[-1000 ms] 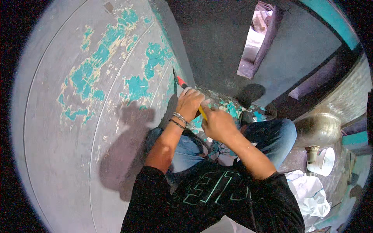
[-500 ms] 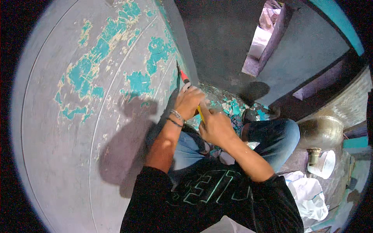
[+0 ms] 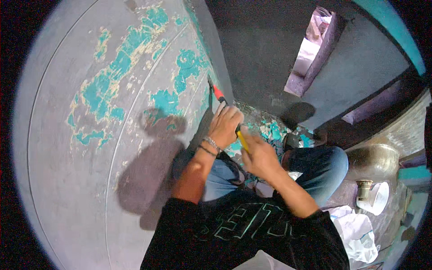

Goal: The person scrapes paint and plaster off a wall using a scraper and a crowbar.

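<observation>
Both hands are closed on one long scraper [image 3: 218, 93], its dark tip against the grey wall [image 3: 148, 130] near the corner. Its shaft shows red and black ahead of my left hand [image 3: 226, 122] and yellow behind it. My left hand wraps the middle of the tool, wearing bracelets at the wrist. Slightly blurred, my right hand [image 3: 261, 155] grips the yellow rear end. Teal patches [image 3: 166, 102] with ragged pale edges show where the grey coating is off; one lies just left of the tip. My fingers partly hide the handle.
Teal and grey flakes [image 3: 272, 130] litter the floor at the wall's foot, beyond my bent knee [image 3: 321, 171] in jeans. To the right stand a round metal vessel [image 3: 375, 157], a white tub [image 3: 380, 198] and a crumpled white plastic bag [image 3: 355, 234]. A dark wall [image 3: 256, 49] rises ahead.
Both hands and the scraper sit slightly lower and further right in the picture. The whole view has shifted a little the same way. Both hands keep their hold.
</observation>
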The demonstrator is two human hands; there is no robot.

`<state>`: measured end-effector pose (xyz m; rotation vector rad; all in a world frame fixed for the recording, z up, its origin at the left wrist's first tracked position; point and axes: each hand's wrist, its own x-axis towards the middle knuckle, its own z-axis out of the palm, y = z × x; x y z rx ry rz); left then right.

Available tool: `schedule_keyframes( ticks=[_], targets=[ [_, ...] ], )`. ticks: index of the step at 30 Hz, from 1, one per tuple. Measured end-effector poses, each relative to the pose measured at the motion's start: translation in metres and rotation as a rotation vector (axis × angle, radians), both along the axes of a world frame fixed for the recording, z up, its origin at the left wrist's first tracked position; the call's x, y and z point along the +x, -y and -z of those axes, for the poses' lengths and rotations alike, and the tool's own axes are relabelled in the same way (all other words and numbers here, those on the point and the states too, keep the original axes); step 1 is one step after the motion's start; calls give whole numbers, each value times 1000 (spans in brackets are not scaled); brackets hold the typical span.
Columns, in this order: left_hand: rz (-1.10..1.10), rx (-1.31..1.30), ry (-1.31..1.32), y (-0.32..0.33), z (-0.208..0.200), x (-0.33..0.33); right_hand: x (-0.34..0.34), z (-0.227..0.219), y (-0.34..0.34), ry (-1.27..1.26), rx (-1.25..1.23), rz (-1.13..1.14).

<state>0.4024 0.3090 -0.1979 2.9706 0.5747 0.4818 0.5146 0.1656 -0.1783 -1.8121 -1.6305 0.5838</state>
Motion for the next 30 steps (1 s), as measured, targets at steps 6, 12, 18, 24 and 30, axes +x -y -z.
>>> schedule_keyframes(
  ticks=[6,12,18,24,30],
  targets=[
    [-522,-160,411,-1,-17,-10,38,50,22,-1679,-281,71],
    [-697,-742,-404,-6,-1,1,0,79,13,-1923,-477,65],
    [-728,-624,137,-16,35,0,-29,47,-9,-1511,-438,251],
    [-759,-426,42,-13,-1,-4,-29,42,-3,-1495,-454,183],
    [-781,-264,108,-25,-13,-9,-34,59,-8,-1379,-368,203]
  ],
)
